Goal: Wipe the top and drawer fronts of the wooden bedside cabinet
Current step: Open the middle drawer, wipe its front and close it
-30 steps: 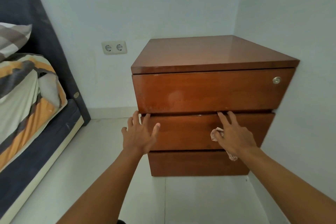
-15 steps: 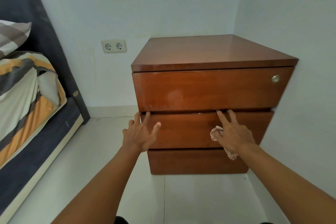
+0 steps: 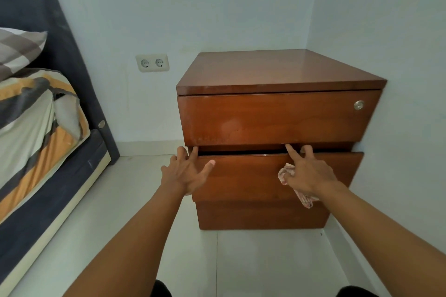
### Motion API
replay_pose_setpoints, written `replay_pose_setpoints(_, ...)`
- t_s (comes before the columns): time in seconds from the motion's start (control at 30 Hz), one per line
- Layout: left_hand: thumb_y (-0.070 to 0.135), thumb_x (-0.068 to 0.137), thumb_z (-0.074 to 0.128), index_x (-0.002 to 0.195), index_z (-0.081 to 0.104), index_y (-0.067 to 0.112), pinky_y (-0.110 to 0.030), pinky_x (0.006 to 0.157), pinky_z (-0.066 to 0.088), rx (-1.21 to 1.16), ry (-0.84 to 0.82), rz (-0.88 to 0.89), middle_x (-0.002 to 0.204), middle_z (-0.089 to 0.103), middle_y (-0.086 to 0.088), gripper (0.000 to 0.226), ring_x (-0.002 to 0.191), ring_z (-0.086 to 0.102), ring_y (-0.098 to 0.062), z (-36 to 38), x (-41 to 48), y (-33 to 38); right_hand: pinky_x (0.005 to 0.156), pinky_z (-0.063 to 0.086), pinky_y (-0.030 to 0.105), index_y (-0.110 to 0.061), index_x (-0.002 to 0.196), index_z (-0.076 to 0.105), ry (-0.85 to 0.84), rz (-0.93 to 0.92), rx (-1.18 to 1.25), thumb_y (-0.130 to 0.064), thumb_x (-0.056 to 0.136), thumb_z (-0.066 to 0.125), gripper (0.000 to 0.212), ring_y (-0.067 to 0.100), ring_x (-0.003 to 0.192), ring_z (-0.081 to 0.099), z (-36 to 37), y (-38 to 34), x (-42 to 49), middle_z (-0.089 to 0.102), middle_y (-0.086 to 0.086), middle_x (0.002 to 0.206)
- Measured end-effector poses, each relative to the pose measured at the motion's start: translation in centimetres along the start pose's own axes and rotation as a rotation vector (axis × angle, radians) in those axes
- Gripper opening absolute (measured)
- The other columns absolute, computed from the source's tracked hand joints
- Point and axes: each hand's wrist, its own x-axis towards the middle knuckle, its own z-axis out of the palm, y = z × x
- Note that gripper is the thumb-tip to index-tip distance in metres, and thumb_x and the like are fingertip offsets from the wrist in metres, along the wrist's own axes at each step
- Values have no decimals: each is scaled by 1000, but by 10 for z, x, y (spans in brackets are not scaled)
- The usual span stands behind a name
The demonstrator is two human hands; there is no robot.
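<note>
Middle drawer point(image 3: 272, 176) standing slightly out of wooden bedside cabinet point(image 3: 277, 113) in room corner.
Left hand point(image 3: 187, 172) spread, fingers hooked over drawer's top edge at left corner; right hand point(image 3: 307, 172) pinching crumpled cloth point(image 3: 288, 172), two fingers on same edge. Long axis left-right; front toward open floor point(image 3: 135, 212); right side against wall point(image 3: 398, 55).

Both my arms reach forward, my left hand point(image 3: 187, 173) spread with fingertips hooked, my right hand point(image 3: 307, 173) curled, two fingers extended.
</note>
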Motion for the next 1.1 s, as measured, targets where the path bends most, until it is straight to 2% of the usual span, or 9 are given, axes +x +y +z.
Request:
replay_pose_setpoints(0.13,87,81,8,154,18,37,-65,106,39,33,14,11,152,36,-7,88,136,45,-39,-7,0,-2,76,49,34,-36,162,3,-5,-2,11,-54,95,47,82,32,104,61,-4,2,-3,23,6,149)
replay_pose_setpoints(0.3,86,83,9,157,11,36,-64,108,34,-12,-37,9,151,45,-7,89,138,44,-37,-6,-4,-3,93,50,40,-38,162,2,-71,37,120,-57,93,51,87,34,119,55,-11,0,-8,23,6,152)
replay_pose_setpoints(0.57,61,97,13,152,36,23,-52,112,38,-95,71,151,150,52,-3,71,135,50,-28,-3,-33,-6,90,44,38,-39,139,46,-132,65,432,-66,77,73,73,28,111,53,-37,4,-32,36,2,131)
replay_pose_setpoints(0.63,53,103,18,153,38,21,-47,112,38,-120,46,189,152,50,-3,62,137,49,-27,-5,-36,-10,87,51,38,-35,118,56,-144,29,497,-59,75,78,54,24,102,58,-58,0,-33,45,1,123)
replay_pose_setpoints(0.73,50,106,19,155,36,20,-45,115,35,-154,-23,197,157,44,-4,60,142,43,-27,-11,-35,-13,69,59,36,-21,100,69,28,-44,535,-35,95,66,15,23,83,71,-89,-26,-34,71,6,91)
replay_pose_setpoints(0.83,52,105,15,152,40,21,-45,117,34,-208,-82,161,157,44,-5,62,142,43,-28,-18,-33,-10,57,48,25,-20,103,72,265,-145,497,-10,99,56,19,17,75,66,-107,-74,-28,71,3,98)
replay_pose_setpoints(0.97,50,106,12,144,49,21,-42,111,37,-315,-103,107,150,52,-8,60,134,50,-29,-25,-35,-3,94,52,33,-33,140,57,444,-432,304,3,94,54,58,20,117,57,-72,-140,-17,57,-4,140)
replay_pose_setpoints(1.03,49,107,11,148,46,21,-42,112,34,-361,-120,81,152,50,-10,61,136,48,-30,-28,-37,-2,111,44,44,-33,149,45,337,-502,170,3,93,53,68,25,138,46,-28,-157,-14,46,-3,154)
replay_pose_setpoints(1.1,51,106,10,151,43,22,-43,114,32,-377,-141,68,154,47,-9,62,139,46,-31,-29,-36,-2,125,20,51,-27,161,22,161,-477,77,-14,102,49,66,28,155,20,17,-163,-19,25,1,168)
